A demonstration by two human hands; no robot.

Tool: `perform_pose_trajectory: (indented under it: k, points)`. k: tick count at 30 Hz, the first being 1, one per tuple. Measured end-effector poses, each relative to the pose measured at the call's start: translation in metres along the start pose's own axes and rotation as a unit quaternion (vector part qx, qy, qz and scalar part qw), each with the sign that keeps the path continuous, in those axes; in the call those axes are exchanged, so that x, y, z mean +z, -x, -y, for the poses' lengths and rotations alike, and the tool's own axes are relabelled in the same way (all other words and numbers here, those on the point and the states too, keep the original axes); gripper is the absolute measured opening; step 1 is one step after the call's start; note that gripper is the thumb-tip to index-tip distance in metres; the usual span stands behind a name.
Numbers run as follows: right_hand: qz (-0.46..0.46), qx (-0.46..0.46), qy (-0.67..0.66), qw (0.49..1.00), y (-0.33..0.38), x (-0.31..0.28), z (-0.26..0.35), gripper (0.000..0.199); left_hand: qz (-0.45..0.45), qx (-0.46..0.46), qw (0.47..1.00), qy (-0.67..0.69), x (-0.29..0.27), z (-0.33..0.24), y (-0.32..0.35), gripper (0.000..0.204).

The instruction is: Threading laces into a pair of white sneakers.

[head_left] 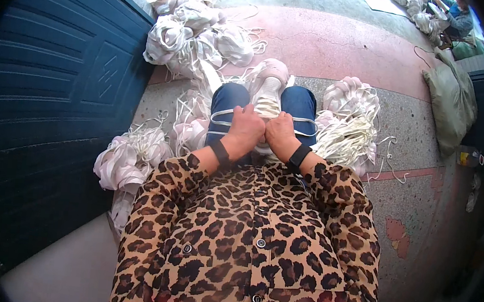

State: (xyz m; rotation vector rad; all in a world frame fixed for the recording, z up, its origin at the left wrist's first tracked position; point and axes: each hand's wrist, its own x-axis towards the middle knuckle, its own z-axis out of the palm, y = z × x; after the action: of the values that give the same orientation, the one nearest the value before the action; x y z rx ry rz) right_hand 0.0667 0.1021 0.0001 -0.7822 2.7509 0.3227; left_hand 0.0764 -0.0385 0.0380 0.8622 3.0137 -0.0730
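A white and pale pink sneaker [274, 72] sits between my knees, its toe pointing away from me. Cream shoelace [266, 108] crosses its front in several rows. Loose lengths of the lace loop out over both knees of my blue jeans [230, 98]. My left hand [246, 129] is closed on the lace at the shoe's near end. Right beside it, my right hand [281, 134] is closed on the lace too, the two hands nearly touching. Between them they hide the near part of the shoe. A thick bunch of cream laces [345, 139] lies beside my right knee.
White and pinkish shoe uppers [192, 30] are heaped at the far left, with more [127, 160] near the blue panelled door [68, 76]. Another pile [351, 97] lies to the right. Beyond it leans a greenish sack [450, 101]. A person [459, 23] sits at the far right.
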Motion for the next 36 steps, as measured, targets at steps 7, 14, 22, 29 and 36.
perform_pose_trajectory:
  k: [7, 14, 22, 29, 36]
  points:
    - [-0.172, -0.017, -0.124, 0.977, 0.024, -0.01, -0.025, 0.012, -0.074, 0.106, 0.991, -0.04, 0.007, 0.009, 0.0, 0.009]
    - [-0.292, 0.064, -0.617, 0.728, 0.011, -0.017, -0.032, 0.012, -0.143, -0.099, 0.876, 0.451, 0.013, 0.024, -0.014, 0.015]
    - [-0.313, 0.078, -0.577, 0.75, -0.007, -0.045, -0.049, 0.013, -0.108, -0.178, 0.74, 0.639, -0.028, 0.03, -0.052, 0.022]
    - [-0.328, 0.171, -0.611, 0.7, -0.028, -0.033, -0.038, 0.017, -0.039, -0.177, 0.737, 0.651, -0.013, 0.055, -0.075, 0.028]
    - [-0.279, 0.188, -0.644, 0.687, -0.029, 0.033, -0.069, 0.021, -0.127, -0.181, 0.866, 0.448, 0.058, 0.139, -0.015, 0.028]
